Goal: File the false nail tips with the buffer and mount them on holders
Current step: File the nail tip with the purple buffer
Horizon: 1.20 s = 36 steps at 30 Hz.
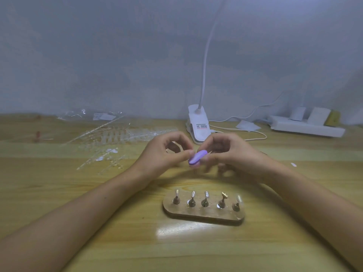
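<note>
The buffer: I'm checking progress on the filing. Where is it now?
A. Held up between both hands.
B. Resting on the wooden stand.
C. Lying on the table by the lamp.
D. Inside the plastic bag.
A: the purple buffer sits at the fingertips between the left hand and right hand, above the table.

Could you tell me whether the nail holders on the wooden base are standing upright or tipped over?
Upright: all five holders stand in a row on the wooden base, stems rising, none lying flat.

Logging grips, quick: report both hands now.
Left hand: pinching the purple buffer, near end.
Right hand: gripping the buffer's far end.
</note>
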Motion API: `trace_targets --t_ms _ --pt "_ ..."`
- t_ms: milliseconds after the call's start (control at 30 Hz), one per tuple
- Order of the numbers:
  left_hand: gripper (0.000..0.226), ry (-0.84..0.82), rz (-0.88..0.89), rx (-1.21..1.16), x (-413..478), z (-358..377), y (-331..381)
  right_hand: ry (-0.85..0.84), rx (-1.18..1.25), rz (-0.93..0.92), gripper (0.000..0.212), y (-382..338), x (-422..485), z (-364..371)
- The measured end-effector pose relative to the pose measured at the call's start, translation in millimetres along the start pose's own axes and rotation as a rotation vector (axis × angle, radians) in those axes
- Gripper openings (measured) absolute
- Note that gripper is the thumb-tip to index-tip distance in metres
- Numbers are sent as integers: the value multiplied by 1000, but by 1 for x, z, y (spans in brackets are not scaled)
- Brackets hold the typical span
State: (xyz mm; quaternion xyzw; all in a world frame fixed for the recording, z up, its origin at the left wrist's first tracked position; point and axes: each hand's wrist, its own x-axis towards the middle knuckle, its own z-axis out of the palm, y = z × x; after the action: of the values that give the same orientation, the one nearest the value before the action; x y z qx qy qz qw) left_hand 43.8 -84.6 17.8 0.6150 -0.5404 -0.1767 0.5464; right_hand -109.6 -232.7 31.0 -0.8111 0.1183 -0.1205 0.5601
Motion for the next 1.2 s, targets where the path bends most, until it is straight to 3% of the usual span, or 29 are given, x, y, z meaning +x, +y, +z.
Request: trace_targets --t_ms 100,267,400,533,633,733,833,967,1100,1200 --pt "20 -22 -19 -25 1 -4 -1 -20 257 44 16 1 -2 3" --pt "14 -74 42 -36 0 -5 -3 -117 289 105 13 0 -4 5" --pt "11 28 192 123 3 -5 -3 25 422 137 22 0 -2 2" --pt "12 55 201 138 2 -7 -3 -41 341 110 26 0 -2 6" --pt "7 27 207 130 0 -5 -3 84 398 115 31 2 0 7" --pt "8 30 207 133 1 -5 -3 -6 335 95 18 4 0 9" --pt "8 9 195 126 0 -4 -3 98 435 82 30 5 2 8" --pt "12 3 219 150 -1 -3 -2 -24 363 110 15 4 0 9" --pt "8 -4 220 144 -1 -2 -1 118 423 105 28 5 2 8" --pt "8 18 232 155 -2 -3 -2 -10 366 119 20 3 0 9"
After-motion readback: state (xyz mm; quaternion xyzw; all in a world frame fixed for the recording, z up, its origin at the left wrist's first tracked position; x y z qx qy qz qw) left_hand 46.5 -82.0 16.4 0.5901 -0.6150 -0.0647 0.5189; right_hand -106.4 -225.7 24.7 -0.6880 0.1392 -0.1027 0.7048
